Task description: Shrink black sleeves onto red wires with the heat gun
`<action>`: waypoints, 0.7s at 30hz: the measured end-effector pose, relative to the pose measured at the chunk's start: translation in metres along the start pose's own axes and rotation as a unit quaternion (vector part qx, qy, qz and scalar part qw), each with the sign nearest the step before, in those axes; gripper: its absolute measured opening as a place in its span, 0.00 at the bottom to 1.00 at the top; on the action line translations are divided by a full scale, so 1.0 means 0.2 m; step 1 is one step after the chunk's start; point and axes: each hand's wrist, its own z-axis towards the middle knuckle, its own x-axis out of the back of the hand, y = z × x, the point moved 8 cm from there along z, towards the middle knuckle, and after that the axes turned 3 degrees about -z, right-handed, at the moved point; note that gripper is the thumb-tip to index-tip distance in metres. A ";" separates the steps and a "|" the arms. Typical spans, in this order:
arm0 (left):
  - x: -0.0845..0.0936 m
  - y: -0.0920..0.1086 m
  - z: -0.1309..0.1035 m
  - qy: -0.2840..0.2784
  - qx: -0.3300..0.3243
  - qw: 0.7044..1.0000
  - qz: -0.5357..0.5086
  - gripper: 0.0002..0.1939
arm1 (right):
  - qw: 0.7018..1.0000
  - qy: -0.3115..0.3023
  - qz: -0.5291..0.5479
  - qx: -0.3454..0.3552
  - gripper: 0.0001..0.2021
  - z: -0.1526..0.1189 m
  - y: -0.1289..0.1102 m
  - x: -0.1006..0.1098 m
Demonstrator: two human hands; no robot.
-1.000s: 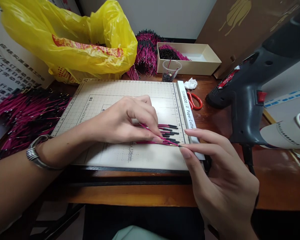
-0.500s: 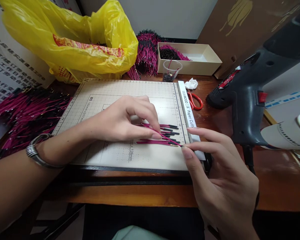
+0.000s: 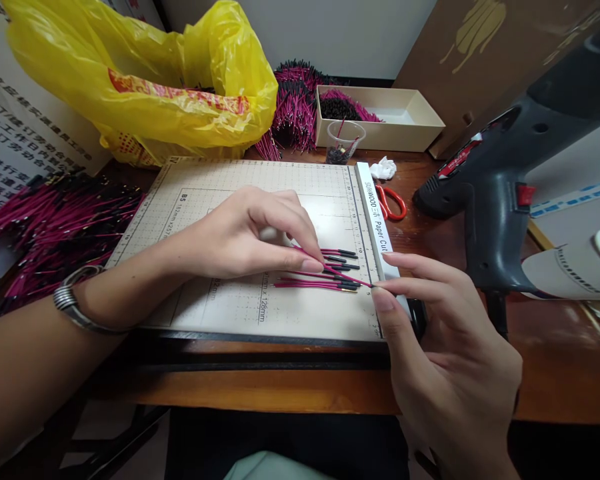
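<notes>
Thumb and forefinger of my left hand [image 3: 265, 237] pinch a thin magenta wire [image 3: 347, 275] over the paper cutter [image 3: 305, 317]. My right hand [image 3: 445, 333] has the wire's dark far end between thumb and forefinger, near the cutter's white rail [image 3: 377, 223]. The wire slants down to the right between both hands. Beneath it, several similar wires [image 3: 305, 285] with black sleeves lie side by side on the gridded board. My left fingers hide part of them. What exactly sits at the dark end is too small to make out.
A yellow plastic bag [image 3: 155, 87] stands behind the cutter, with a big wire pile [image 3: 75, 227] at left. At the back are a cream box [image 3: 410, 127] and a small plastic cup [image 3: 345, 140]. Orange-handled scissors [image 3: 393, 202] and a heat gun [image 3: 500, 180] are at right.
My right hand has shifted slightly to the right, and the wire's dark end with it. The left hand keeps nearly the same place, still pinching the wire.
</notes>
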 end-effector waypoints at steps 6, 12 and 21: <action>0.00 0.00 0.00 -0.009 0.017 1.000 0.006 0.03 | 1.000 0.006 0.006 -0.014 0.05 0.00 0.02 0.00; 0.03 -0.02 0.00 0.028 0.027 0.999 0.015 0.04 | 1.000 0.005 0.009 -0.008 0.05 0.00 0.01 0.01; 0.03 -0.05 0.00 0.011 0.034 0.999 0.001 0.04 | 1.000 0.005 0.011 -0.009 0.05 0.00 0.02 0.01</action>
